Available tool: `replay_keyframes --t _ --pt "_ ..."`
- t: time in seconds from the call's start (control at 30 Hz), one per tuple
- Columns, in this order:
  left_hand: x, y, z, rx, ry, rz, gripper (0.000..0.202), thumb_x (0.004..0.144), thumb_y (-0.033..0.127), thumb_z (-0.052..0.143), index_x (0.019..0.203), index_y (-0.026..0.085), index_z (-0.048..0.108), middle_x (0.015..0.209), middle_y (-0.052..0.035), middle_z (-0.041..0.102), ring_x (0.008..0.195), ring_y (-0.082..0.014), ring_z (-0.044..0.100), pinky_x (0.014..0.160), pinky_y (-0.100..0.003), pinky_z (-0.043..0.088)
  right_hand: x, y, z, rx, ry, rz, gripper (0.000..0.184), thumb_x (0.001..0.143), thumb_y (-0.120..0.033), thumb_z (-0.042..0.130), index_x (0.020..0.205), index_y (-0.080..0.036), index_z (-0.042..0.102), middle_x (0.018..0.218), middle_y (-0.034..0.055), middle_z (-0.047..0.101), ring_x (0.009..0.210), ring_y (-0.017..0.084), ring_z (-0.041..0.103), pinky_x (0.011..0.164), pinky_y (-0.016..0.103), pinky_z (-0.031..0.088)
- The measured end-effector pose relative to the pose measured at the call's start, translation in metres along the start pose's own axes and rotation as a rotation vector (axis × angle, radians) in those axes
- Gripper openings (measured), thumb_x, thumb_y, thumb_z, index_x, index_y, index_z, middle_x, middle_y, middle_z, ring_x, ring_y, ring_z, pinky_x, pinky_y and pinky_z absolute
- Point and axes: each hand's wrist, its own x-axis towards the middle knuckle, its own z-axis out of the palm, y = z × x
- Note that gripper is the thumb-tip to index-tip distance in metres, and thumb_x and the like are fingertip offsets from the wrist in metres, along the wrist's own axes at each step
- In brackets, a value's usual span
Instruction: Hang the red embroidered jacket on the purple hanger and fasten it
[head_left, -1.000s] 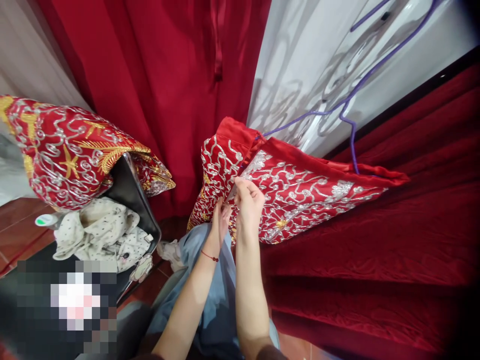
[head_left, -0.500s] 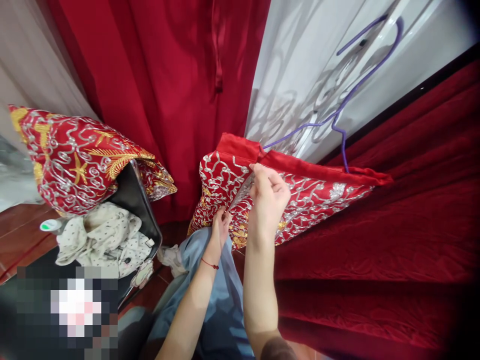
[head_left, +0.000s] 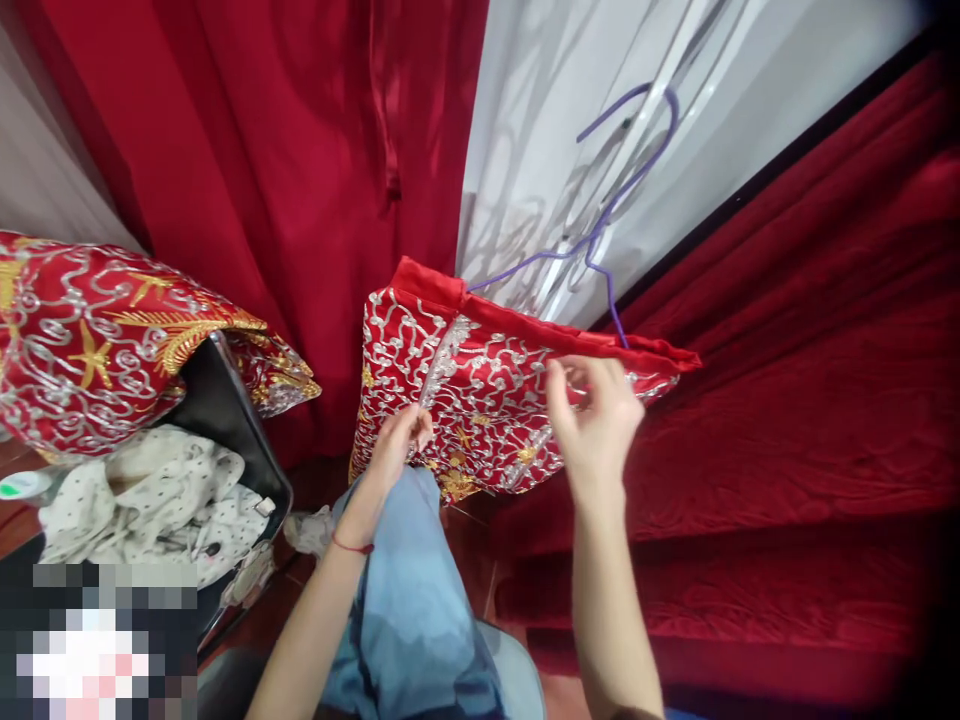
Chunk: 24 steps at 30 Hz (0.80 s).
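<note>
A red skirt (head_left: 491,365) with silver and gold embroidery and a plain red waistband hangs from a purple hanger (head_left: 598,225). My left hand (head_left: 401,440), a thin red bracelet at its wrist, pinches the skirt at the lower end of a silver-trimmed seam. Over the skirt's right part is my right hand (head_left: 600,410), thumb and fingers curled together in front of the cloth. Whatever lies between those fingertips is too small to make out. The hanger's hook is up by a white metal rack (head_left: 637,120).
At the left, another red and gold embroidered cloth (head_left: 90,340) drapes over a black chair (head_left: 240,425). A spotted white cloth (head_left: 150,490) and a green-and-white capped bottle (head_left: 26,486) lie there. Red curtains (head_left: 300,150) hang behind, and dark red fabric (head_left: 787,450) at the right.
My right hand has moved right and away from the waistband by the seam. The left hand still grips the seam. The view has shifted, so the skirt and hanger appear further left.
</note>
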Motion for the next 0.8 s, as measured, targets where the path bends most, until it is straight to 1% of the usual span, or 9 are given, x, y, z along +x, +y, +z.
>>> replay_keyframes --t 0.07,0.13,0.23,0.33,0.43,0.53,0.63,0.7,0.8 --pt "0.012 0.053 0.01 0.348 0.039 0.325 0.032 0.09 0.048 0.06 0.075 0.02 0.064 0.069 -0.0001 0.059 0.064 -0.0124 0.052 0.064 -0.026 0.042 0.007 0.027 -0.024 -0.195 0.067 -0.08 0.031 0.089 -0.045 0.059 0.102 -0.019 0.069 0.104 0.0125 0.063 0.099 0.026 0.055 0.089 0.043 0.042" --pt "0.036 0.102 0.027 0.622 0.177 0.631 0.024 0.087 0.044 0.064 0.08 0.022 0.065 0.087 -0.0029 0.066 0.086 -0.0175 0.058 0.082 -0.031 0.045 0.016 0.056 -0.044 -0.339 -0.002 -0.138 0.042 0.085 -0.049 0.062 0.115 -0.02 0.067 0.122 0.0167 0.057 0.116 0.035 0.047 0.096 0.052 0.037" --pt "0.085 0.143 0.053 0.852 0.297 0.782 0.023 0.083 0.044 0.068 0.08 0.021 0.065 0.096 -0.0076 0.067 0.108 -0.0264 0.056 0.102 -0.041 0.037 0.031 0.101 -0.063 -0.364 -0.229 -0.184 0.047 0.086 -0.049 0.06 0.124 -0.021 0.063 0.126 0.0174 0.057 0.119 0.037 0.048 0.096 0.054 0.039" --pt "0.129 0.145 0.064 0.961 0.257 0.733 0.032 0.082 0.047 0.066 0.068 0.018 0.063 0.078 -0.0093 0.065 0.109 -0.0317 0.057 0.104 -0.047 0.034 0.041 0.137 -0.076 -0.211 -0.386 -0.211 0.04 0.092 -0.042 0.054 0.127 -0.023 0.061 0.118 0.0133 0.064 0.107 0.028 0.06 0.092 0.043 0.047" --pt "0.151 0.139 0.055 1.055 0.099 0.538 0.043 0.081 0.051 0.066 0.053 0.02 0.055 0.053 -0.0038 0.052 0.088 -0.0286 0.063 0.096 -0.044 0.039 0.048 0.152 -0.088 -0.174 -0.384 -0.23 0.03 0.096 -0.039 0.051 0.116 -0.022 0.065 0.109 0.0131 0.07 0.098 0.022 0.067 0.089 0.033 0.049" --pt "0.149 0.145 0.044 1.146 -0.011 0.351 0.055 0.079 0.056 0.066 0.042 0.022 0.043 0.04 0.0003 0.037 0.066 -0.0223 0.058 0.083 -0.037 0.043 0.052 0.144 -0.101 -0.184 -0.353 -0.28 0.021 0.095 -0.037 0.054 0.1 -0.022 0.069 0.106 0.0155 0.072 0.097 0.022 0.068 0.086 0.033 0.049" --pt "0.138 0.157 0.043 1.176 0.026 0.332 0.061 0.079 0.061 0.063 0.041 0.021 0.038 0.039 0.0028 0.028 0.055 -0.0169 0.05 0.075 -0.034 0.042 0.057 0.123 -0.113 0.036 -0.371 -0.294 0.018 0.093 -0.037 0.058 0.088 -0.023 0.068 0.121 0.0171 0.066 0.112 0.022 0.063 0.094 0.037 0.047" --pt "0.132 0.16 0.047 1.169 0.084 0.374 0.06 0.081 0.061 0.062 0.043 0.02 0.039 0.041 0.0042 0.025 0.054 -0.0141 0.045 0.074 -0.033 0.04 0.059 0.113 -0.115 0.232 -0.413 -0.214 0.02 0.091 -0.04 0.061 0.082 -0.023 0.066 0.122 0.0176 0.065 0.113 0.022 0.063 0.094 0.039 0.047" --pt "0.126 0.158 0.052 1.15 0.137 0.395 0.059 0.083 0.06 0.061 0.046 0.019 0.041 0.045 0.0047 0.026 0.056 -0.0121 0.044 0.075 -0.031 0.039 0.056 0.112 -0.105 0.44 -0.434 0.005 0.03 0.087 -0.049 0.064 0.076 -0.022 0.06 0.104 0.0175 0.068 0.092 0.02 0.066 0.079 0.037 0.049"
